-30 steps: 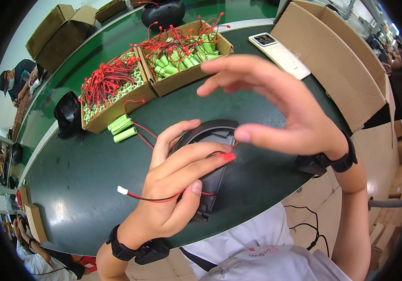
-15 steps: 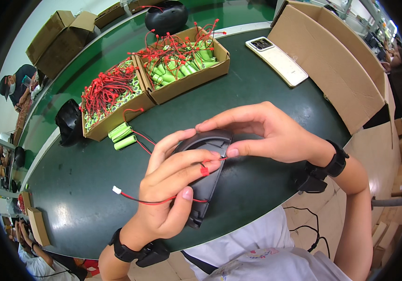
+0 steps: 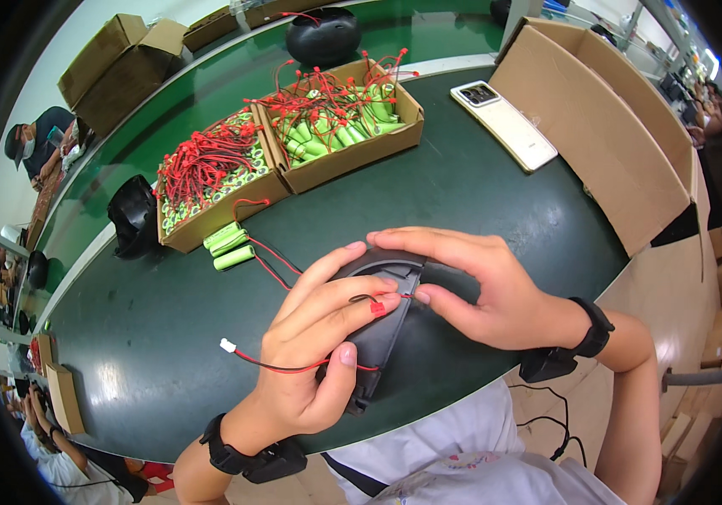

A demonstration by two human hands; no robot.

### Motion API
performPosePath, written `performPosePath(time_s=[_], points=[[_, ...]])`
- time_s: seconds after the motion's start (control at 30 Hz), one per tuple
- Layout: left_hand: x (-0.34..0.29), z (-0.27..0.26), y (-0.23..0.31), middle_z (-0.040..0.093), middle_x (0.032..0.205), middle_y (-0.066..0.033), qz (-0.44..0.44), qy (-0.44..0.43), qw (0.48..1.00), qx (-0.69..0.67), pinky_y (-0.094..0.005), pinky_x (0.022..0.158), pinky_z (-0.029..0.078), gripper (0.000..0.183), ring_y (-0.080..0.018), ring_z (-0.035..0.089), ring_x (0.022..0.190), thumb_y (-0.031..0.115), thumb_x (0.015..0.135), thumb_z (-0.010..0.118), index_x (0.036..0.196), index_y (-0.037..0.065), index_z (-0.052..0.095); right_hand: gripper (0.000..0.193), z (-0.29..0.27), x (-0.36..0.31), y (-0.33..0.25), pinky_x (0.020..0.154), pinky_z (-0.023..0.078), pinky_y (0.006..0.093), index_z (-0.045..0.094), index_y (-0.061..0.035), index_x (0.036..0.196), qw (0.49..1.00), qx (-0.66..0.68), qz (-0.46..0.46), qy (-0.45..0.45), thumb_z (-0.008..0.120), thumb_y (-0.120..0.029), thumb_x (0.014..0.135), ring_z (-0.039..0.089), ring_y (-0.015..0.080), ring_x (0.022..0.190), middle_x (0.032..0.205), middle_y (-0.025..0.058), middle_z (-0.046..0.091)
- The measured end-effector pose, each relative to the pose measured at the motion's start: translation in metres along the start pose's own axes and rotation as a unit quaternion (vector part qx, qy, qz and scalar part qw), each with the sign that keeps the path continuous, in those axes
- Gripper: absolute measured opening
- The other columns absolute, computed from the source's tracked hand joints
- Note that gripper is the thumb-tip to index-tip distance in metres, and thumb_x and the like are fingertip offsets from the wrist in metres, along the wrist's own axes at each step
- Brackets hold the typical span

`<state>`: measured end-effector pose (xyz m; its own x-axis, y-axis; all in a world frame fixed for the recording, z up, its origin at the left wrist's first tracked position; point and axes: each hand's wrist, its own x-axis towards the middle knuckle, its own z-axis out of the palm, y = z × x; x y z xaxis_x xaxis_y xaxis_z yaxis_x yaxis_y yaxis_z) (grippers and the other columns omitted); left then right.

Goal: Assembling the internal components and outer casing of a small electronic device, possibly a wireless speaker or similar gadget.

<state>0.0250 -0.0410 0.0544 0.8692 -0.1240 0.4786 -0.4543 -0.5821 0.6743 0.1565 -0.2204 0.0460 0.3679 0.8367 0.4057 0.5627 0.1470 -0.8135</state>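
My left hand (image 3: 306,341) is closed round a black half-round plastic shell (image 3: 372,345), held tilted above the green table. Against its fingers lies a small red connector (image 3: 378,309) on thin wires. A red-and-black lead with a white connector (image 3: 227,345) sticks out to the left past the same hand. My right hand (image 3: 495,290) bends over the shell's far rim. Its thumb tip presses at the straight edge, where the short wires (image 3: 406,295) run; the fingertips' hold behind the shell is partly hidden. Beyond my left hand lies a green battery pack (image 3: 233,257) with red-and-black wires.
Two cardboard trays (image 3: 352,160) hold many green battery cells with red-plugged leads. A phone (image 3: 504,126) lies beside a large open carton (image 3: 596,126) on the right. Black rounded shells (image 3: 129,217) stand at the left and far side. Other people sit further left.
My right hand has come a little nearer and lower, its fingers still over the rim. The shell stays in my left hand. The whole view has shifted slightly.
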Motion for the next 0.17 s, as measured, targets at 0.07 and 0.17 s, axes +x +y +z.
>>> performPosePath(time_s=[0.07,0.17], points=[[-0.005,0.0,0.006,0.061,0.111,-0.0178,-0.006,0.018,1.0,-0.001,-0.0489,0.103,0.034,0.036,-0.0429,0.048,0.117,0.006,0.079,0.043,0.106,-0.004,0.064,0.046,0.003,0.003,-0.005,0.092,0.047,0.038,0.051,0.0019,0.124,0.999,-0.041,-0.024,0.002,0.057,0.007,0.079,0.057,0.0359,0.109,0.12,0.0203,0.057],[-0.012,-0.006,0.012,0.061,0.11,-0.0187,-0.014,0.052,0.999,-0.005,-0.0492,0.103,0.034,0.035,-0.0429,0.049,0.116,0.005,0.081,0.042,0.107,-0.005,0.064,0.049,0.006,0.011,-0.008,0.096,0.045,0.0391,0.047,0.0005,0.128,0.999,-0.024,-0.03,-0.034,0.058,0.003,0.08,0.054,0.0369,0.114,0.125,0.0203,0.054]])
